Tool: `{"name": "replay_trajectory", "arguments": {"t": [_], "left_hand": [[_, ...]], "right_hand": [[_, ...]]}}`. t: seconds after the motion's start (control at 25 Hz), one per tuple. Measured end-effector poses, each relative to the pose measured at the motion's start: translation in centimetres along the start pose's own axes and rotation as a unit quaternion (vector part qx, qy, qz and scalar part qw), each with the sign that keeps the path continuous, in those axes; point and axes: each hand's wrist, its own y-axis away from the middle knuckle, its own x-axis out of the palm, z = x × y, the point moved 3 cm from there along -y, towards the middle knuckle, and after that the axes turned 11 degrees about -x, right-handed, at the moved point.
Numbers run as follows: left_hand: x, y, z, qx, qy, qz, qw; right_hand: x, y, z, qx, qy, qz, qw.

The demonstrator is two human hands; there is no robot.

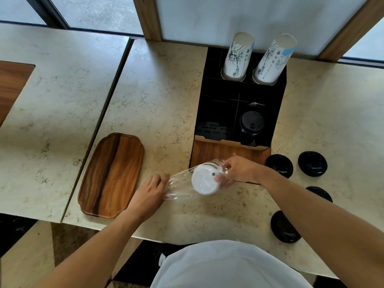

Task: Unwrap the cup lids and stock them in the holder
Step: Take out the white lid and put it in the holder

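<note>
White lids (204,182) sit in a stack inside a clear plastic bag (180,185), held up between the two hands just above the worktop (155,96). The right hand (241,170) grips the stack through the bag, with its thumb on the top lid and its fingers curled round the far side. The left hand (148,195) pinches the loose end of the bag, and the plastic is stretched tight between the hands.

Just behind the right hand stands the black holder (218,104) with a wooden front. A black lid (251,122) sits in one of its slots, and two tall stacks of paper cups (238,57) stick up at the back.

Right of the right hand, four loose black lids (312,163) lie on the worktop; the arm hides part of some of them. Just left of the left hand lies a brown wooden tray (112,175).
</note>
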Motion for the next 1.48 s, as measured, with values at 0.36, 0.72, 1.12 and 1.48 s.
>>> {"name": "replay_trajectory", "arguments": {"t": [0.36, 0.72, 1.12, 1.48], "left_hand": [[-0.4, 0.7, 0.7, 0.012, -0.050, -0.042, 0.998], [-0.4, -1.0, -7.1, 0.166, -0.010, -0.085, 0.982], [1.0, -1.1, -6.5, 0.121, -0.056, -0.038, 0.990], [0.9, 0.5, -4.3, -0.034, -0.067, -0.058, 0.996]], "right_hand": [[-0.3, 1.3, -2.3, 0.029, -0.113, 0.019, 0.993], [0.6, 1.0, -2.4, 0.039, -0.077, -0.041, 0.995], [0.3, 1.8, -2.4, 0.034, -0.051, -0.059, 0.996], [-0.6, 1.7, -3.5, 0.020, -0.142, -0.214, 0.966]]}}
